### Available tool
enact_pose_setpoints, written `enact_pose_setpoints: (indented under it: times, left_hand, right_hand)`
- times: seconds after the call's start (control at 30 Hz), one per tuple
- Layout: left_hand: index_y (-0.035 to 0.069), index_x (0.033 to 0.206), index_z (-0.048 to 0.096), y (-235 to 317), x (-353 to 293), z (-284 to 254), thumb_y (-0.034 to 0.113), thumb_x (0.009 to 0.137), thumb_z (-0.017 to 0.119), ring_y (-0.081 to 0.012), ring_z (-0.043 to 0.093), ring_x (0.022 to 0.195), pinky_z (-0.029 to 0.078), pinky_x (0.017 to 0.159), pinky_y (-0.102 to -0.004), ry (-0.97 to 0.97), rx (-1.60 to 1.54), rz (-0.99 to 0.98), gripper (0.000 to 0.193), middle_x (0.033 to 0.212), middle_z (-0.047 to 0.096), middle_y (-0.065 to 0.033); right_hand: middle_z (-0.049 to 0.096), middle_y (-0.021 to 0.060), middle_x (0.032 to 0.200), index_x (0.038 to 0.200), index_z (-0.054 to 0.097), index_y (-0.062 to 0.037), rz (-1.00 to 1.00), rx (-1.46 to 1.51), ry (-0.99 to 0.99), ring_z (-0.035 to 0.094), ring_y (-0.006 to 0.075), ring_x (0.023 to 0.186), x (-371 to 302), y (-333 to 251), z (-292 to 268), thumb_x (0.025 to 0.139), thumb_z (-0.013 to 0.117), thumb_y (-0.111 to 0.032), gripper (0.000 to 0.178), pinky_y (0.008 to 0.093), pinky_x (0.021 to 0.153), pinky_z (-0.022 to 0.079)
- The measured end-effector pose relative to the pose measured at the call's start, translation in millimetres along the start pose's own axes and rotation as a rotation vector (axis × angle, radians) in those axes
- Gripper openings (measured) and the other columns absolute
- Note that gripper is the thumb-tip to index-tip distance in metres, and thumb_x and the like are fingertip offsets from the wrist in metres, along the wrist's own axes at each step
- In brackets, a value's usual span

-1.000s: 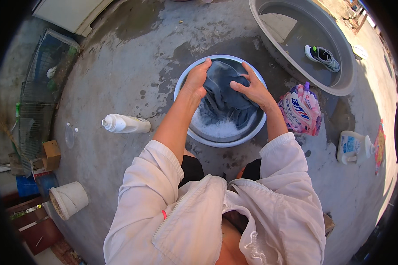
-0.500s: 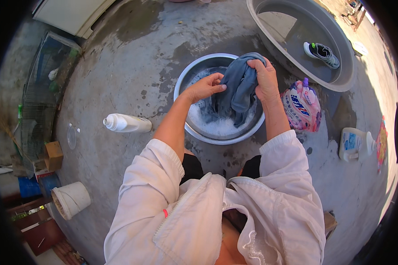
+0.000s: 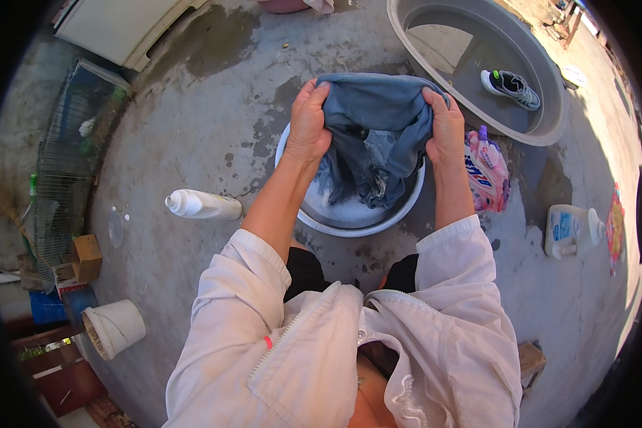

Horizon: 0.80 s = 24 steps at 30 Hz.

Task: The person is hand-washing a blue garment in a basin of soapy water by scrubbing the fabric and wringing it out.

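A wet blue-grey garment (image 3: 378, 107) is stretched between my two hands by its upper edge, its lower folds hanging into a round metal basin (image 3: 349, 232). My left hand (image 3: 309, 121) grips one end of that edge, fingers curled around the cloth. At the other end my right hand (image 3: 444, 125) pinches the fabric, thumb on the near side. White suds and water (image 3: 346, 212) show in the basin beneath the cloth. The garment hides much of the basin's inside and far rim.
Right of the basin stand a pink detergent pouch (image 3: 486, 171) and a large grey tub (image 3: 406, 43) holding a sneaker (image 3: 510, 89). A white bottle (image 3: 203, 205) lies to the left; another bottle (image 3: 567, 232) lies far right. A white bucket (image 3: 118, 327) and wire cage (image 3: 68, 171) are farther left.
My left hand has moved up and taken hold of the garment's edge. The bunched cloth has been spread wide between both hands, while my right hand has shifted slightly right.
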<state>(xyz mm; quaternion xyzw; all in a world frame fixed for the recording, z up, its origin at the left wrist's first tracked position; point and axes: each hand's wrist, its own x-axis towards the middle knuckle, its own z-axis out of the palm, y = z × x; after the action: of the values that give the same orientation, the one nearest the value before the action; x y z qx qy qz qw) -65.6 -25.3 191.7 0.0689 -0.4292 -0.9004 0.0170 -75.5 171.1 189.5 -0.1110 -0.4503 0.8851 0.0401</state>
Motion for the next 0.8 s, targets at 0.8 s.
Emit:
enact_pose_setpoints:
  times: [0.8]
  left_hand:
    - [0.005,0.093,0.056,-60,-14,-7,0.04,0.092,0.045,-0.0158,0.055,0.08,0.046,0.069,-0.0301,0.283,0.189,-0.35,0.037,0.086,0.057,-0.0059]
  right_hand:
    - [0.062,0.0188,0.067,0.075,0.064,-0.0036,-0.273,-0.912,0.091,0.061,0.0365,0.065,-56,89,44,0.084,0.053,-0.039,0.038,0.0429,0.061,0.046]
